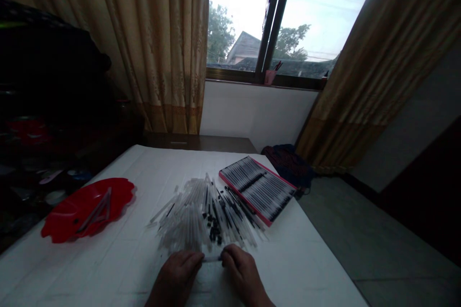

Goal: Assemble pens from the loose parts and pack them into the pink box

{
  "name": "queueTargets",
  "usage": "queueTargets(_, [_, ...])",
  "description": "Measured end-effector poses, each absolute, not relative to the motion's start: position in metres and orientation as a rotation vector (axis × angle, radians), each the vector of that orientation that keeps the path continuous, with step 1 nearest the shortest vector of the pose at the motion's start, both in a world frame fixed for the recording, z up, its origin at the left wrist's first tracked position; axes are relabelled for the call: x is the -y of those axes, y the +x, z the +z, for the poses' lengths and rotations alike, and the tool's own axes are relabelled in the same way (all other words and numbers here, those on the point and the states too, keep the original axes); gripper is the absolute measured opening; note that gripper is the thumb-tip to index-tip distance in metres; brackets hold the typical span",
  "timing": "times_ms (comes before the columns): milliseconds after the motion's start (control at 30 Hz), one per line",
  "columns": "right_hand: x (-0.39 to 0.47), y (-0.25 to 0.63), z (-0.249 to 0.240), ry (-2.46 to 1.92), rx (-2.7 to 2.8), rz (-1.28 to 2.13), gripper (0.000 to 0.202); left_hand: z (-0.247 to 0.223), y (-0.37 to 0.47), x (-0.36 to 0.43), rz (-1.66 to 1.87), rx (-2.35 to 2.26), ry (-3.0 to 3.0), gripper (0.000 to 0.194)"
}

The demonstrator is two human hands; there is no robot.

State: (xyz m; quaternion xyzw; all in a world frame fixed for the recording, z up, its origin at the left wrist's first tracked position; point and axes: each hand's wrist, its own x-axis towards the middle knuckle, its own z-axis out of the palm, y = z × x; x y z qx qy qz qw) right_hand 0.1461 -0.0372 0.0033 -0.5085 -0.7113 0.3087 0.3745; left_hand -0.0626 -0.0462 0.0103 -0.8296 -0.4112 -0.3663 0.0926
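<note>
My left hand (182, 268) and my right hand (237, 265) are at the near side of the table, both closed on a pen (212, 258) held level between them. Its pale, see-through barrel shows in the gap; the fingers cover both ends. Just beyond lies a loose heap of clear pen barrels (187, 223), with dark refills (230, 211) mixed in on its right. Small black caps (215, 230) are scattered at the heap's near middle. A pink-edged box (268, 223) filled with rows of black-tipped pens sits behind the heap to the right.
A red scalloped tray (61, 220) with a few clear pieces in it stands on the left of the white table (288, 268). Dark clutter (29, 172) fills the far left. A dark patterned cloth bundle (288, 165) lies past the back right corner.
</note>
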Motion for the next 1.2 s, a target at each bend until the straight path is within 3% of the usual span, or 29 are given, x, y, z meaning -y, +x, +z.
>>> queueTargets(133, [0.040,0.150,0.009,-1.224,1.809,0.864,0.017,0.006,-0.064,0.046,-1.088,1.262,-2.485,0.031])
queueTargets(400, [0.036,0.144,0.003,-1.388,1.835,0.809,0.037,0.008,-0.064,0.046,-1.083,1.224,-2.459,0.033])
queueTargets(600, [0.039,0.147,0.012,-1.268,1.866,0.843,0.020,0.008,-0.063,0.046,-1.086,1.245,-2.458,0.033])
queueTargets(900, [0.038,0.144,0.012,-1.289,1.928,0.788,0.020,0.004,-0.063,0.044,-1.061,1.213,-2.495,0.027])
queueTargets(1000, [0.037,0.135,0.013,-1.237,2.129,0.658,0.044,0.005,-0.058,0.045,-1.040,1.215,-2.542,0.025])
queueTargets(1100, [0.033,0.128,0.009,-1.279,2.280,0.531,0.023,0.008,-0.066,0.045,-1.068,1.279,-2.529,0.018])
queueTargets(1200, [0.028,0.134,0.002,-1.293,2.152,0.537,0.022,0.015,-0.098,0.036,-1.024,1.345,-2.396,0.022])
